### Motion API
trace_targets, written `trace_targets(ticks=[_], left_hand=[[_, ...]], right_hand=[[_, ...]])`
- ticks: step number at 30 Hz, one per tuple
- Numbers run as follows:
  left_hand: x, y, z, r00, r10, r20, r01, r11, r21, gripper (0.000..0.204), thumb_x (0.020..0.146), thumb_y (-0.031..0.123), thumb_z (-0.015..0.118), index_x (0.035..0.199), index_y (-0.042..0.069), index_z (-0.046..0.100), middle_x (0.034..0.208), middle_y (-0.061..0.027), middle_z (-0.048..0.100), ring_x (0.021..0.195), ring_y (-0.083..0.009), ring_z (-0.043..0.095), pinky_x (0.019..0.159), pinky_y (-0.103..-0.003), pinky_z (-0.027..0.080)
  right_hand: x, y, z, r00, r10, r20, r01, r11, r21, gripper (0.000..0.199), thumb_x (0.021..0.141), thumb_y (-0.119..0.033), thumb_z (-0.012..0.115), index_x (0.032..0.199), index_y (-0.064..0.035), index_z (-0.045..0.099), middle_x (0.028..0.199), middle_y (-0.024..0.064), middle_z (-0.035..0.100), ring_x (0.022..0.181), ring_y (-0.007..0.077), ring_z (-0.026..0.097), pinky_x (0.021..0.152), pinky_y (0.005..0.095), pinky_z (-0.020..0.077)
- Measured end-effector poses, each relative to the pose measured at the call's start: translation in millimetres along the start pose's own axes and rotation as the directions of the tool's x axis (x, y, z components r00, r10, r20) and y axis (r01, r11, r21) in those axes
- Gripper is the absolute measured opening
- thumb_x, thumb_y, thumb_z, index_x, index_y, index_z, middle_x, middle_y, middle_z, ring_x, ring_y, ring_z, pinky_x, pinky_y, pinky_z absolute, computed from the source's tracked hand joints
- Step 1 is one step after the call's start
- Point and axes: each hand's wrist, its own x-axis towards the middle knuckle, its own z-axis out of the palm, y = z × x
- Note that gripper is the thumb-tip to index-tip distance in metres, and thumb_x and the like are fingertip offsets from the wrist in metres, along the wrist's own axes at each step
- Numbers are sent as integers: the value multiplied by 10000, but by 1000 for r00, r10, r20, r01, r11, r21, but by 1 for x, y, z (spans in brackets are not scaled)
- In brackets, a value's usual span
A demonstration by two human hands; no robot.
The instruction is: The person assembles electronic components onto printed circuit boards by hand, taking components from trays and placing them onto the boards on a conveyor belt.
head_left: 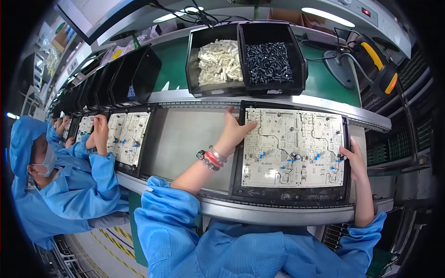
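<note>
1. The left hand [233,132] grips the left edge of the black carrier tray [238,180], with the fingers curled over its upper left corner and the thumb lying on the circuit board [293,148].
2. The right hand [353,160] grips the right edge of the same tray, fingers wrapped around the frame at mid height.
3. The circuit board is white, printed with dark traces, and carries small blue and grey components. It lies flat inside the tray.
4. The tray rests on the conveyor belt [185,139] of the counter, directly in front of the person, at the right part of the belt.
5. A bead bracelet and a red band [211,159] sit on the left wrist. Both forearms wear blue sleeves.
6. Behind the tray, two black bins stand side by side: the left bin [218,60] holds white parts, the right bin [270,60] holds dark cylindrical parts.
7. A yellow-and-black handheld scanner [378,65] stands at the upper right on a green mat.
8. To the left, a co-worker in blue clothing holds a hand [99,132] against a second board tray [127,136] on the same belt.
</note>
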Motion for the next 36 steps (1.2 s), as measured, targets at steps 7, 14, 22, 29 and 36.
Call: trace_targets(ticks=[7,14,22,29,36], left_hand=[[0,-10,-1,999,33,-23,-33,999,1,837,779,125,733,1341,3,125,1023,-158,549,878,-198,612,734,-303,530],[1,-3,-2,1000,-12,27,14,998,-58,792,795,113,714,1339,10,147,1042,-160,545,891,-197,611,737,-308,535],[-1,-9,-3,999,-33,43,33,999,-5,759,842,94,668,1360,-12,123,1100,-180,570,932,-200,617,766,-324,545],[3,-27,-10,998,57,24,-56,998,-13,726,794,110,693,1333,-2,220,1205,-211,491,1123,-246,515,949,-357,433],[3,-28,1,930,366,-24,-318,838,443,910,782,218,718,1401,-27,97,1359,-287,318,1282,-399,344,1074,-421,295]], right_hand=[[5,12,-4,1000,28,-9,-28,998,49,557,871,-28,561,1383,-4,345,1241,114,533,1088,164,543,917,286,431],[4,6,-2,999,33,-7,-32,994,102,518,871,-17,556,1358,4,379,1208,107,555,1057,153,555,884,273,448],[-1,10,-1,999,37,6,-37,998,49,495,877,-23,549,1348,4,396,1190,96,568,1050,139,556,875,262,447],[12,41,-22,999,1,-39,-3,999,-54,556,874,-72,565,1388,-13,362,1327,114,474,1180,177,463,988,285,348],[10,33,-40,880,-469,-76,394,810,-435,644,881,-107,574,1446,-79,266,1428,119,352,1310,239,339,1076,356,257]])
